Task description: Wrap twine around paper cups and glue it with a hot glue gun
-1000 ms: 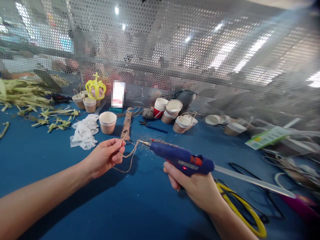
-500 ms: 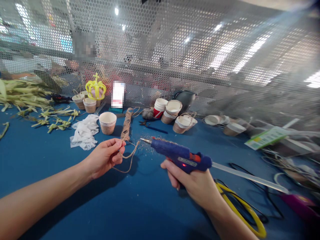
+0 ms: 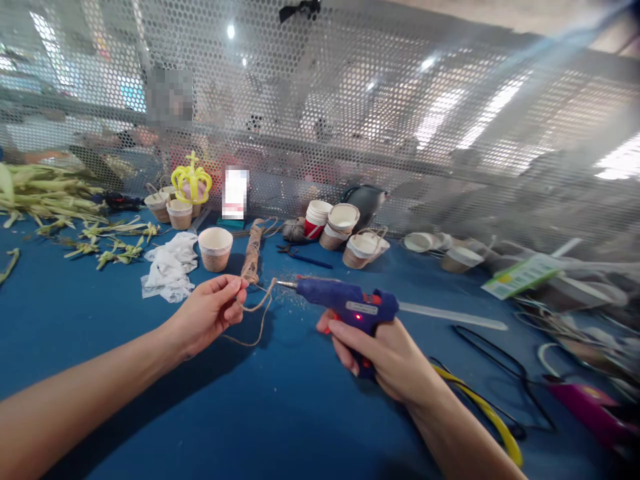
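Blue hot-glue gun (image 3: 333, 293) and thin brown twine strand (image 3: 261, 308), held above a blue counter (image 3: 280, 407)

Left hand (image 3: 210, 313): the twine strand is pinched between thumb and forefinger, fingers closed on it; its short free end is extended toward the right, and a looser loop is hung below.

Right hand (image 3: 383, 353): the handle of the glue gun is gripped, fingers wrapped around it. A small red light is lit on its side. The metal nozzle is pointed left, at the free twine end; whether the two are touching cannot be told. A long translucent glue stick (image 3: 455, 315) is protruded from the rear.

Behind the left hand: one upright brown cup with white rim (image 3: 215, 253), a crumpled white cloth (image 3: 173, 263) and an elongated brown twine skein (image 3: 253, 250).

Rear, centre: a blue-handled pliers-like tool (image 3: 313, 260), laid flat; a grey yarn ball (image 3: 294, 230), set beside a red-and-white cup stack (image 3: 317, 217).

Rear, left: a yellow openwork crown (image 3: 193, 183), placed among small cups; a pale green husk pile (image 3: 45, 190).

Right: a yellow curved band (image 3: 493, 417), partly covered by the right forearm; a magenta object (image 3: 590, 407), blurred.
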The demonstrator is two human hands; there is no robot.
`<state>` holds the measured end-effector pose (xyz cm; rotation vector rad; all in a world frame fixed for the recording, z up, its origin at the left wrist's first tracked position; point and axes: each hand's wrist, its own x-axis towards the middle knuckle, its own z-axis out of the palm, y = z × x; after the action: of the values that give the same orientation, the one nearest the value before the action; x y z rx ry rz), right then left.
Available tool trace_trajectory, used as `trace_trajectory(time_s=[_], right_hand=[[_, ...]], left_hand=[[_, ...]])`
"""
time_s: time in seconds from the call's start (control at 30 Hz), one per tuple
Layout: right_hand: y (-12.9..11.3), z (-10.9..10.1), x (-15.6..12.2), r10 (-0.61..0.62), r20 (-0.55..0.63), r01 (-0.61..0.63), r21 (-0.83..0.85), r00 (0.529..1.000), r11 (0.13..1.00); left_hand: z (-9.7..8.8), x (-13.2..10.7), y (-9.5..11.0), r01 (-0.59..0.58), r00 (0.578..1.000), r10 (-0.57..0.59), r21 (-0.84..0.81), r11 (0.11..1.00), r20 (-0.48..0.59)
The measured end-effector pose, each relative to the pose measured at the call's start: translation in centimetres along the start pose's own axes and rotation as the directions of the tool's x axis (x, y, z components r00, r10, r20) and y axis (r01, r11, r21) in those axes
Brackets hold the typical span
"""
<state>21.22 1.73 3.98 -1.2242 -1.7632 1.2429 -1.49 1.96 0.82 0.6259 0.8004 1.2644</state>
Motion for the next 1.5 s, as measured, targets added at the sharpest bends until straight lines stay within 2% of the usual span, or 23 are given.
trace_trajectory(time_s=[0.2,0.37,0.43,0.67,0.9,1.13,1.33,1.5], right_hand=[[-0.3,-2.8,1.2,0.127,-0.085,-0.14,-0.167,0.988,0.976],[0.2,-5.1,2.9,0.185,-0.173,-0.188,0.004,0.967,0.982],[0.7,-5.8,3.7,0.206,-0.195,-0.207,0.016,0.959,0.978],[3.1,-7.7,6.3,0.28,-0.317,-0.345,-0.17,0.906,0.923],[4.3,-7.7,7.6,0.351,-0.338,-0.469,-0.384,0.873,0.796],[5.4,-7.5,9.7,0.312,-0.382,-0.49,-0.597,0.87,0.635],[6.0,-6.3,10.0,0.297,-0.393,-0.492,-0.667,0.87,0.559],[6.1,-5.6,10.0,0.277,-0.476,-0.549,-0.688,0.835,0.474]], left_hand=[[0.2,-0.5,0.8,-0.066,0.998,0.066,0.002,0.998,0.011],[0.4,-0.7,1.0,-0.105,0.994,0.105,0.032,0.994,0.007],[0.4,-0.8,0.9,-0.129,0.992,0.128,0.035,0.991,0.016],[0.4,-1.0,1.3,-0.146,0.989,0.146,0.063,0.987,0.016],[0.7,-1.2,1.5,-0.149,0.989,0.148,0.057,0.987,0.018],[0.3,-1.0,1.4,-0.148,0.989,0.146,0.07,0.987,0.031],[0.3,-1.0,1.3,-0.136,0.99,0.134,0.078,0.988,0.036],[0.4,-1.0,1.3,-0.121,0.992,0.119,0.085,0.989,0.032]])
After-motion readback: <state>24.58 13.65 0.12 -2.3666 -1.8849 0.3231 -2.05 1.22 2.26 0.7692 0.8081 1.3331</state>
